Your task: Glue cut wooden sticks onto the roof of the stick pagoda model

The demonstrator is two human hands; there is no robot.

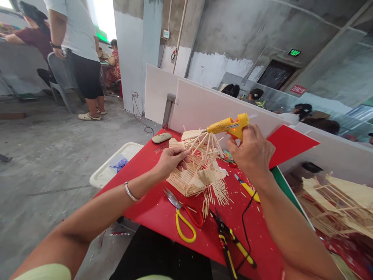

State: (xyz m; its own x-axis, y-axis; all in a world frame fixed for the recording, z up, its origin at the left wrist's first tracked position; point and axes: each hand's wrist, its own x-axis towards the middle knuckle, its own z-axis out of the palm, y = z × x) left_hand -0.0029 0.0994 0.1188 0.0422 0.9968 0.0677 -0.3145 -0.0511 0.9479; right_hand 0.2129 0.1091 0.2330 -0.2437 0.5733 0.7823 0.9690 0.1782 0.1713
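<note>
My right hand point(254, 151) is wrapped round a yellow glue gun point(225, 126), whose nozzle touches or nearly touches the peak where several thin sticks meet. Those sticks form the top of a model built of wooden sticks point(186, 177), standing on the red tabletop point(145, 198). At the model's left side, the fingers of my left hand point(172, 158) are pinched on a thin wooden stick point(196, 142) that slants up towards the peak. Loose sticks point(220, 190) lie in a heap at the model's front right.
Scissors point(186, 225), pliers point(225, 229) and a yellow utility knife point(247, 188) lie near the front. The gun's black cord point(244, 221) trails past the pliers. A grey-beige oblong case point(161, 138) is at the back left. White partitions point(210, 101) border the table; other people sit or stand beyond.
</note>
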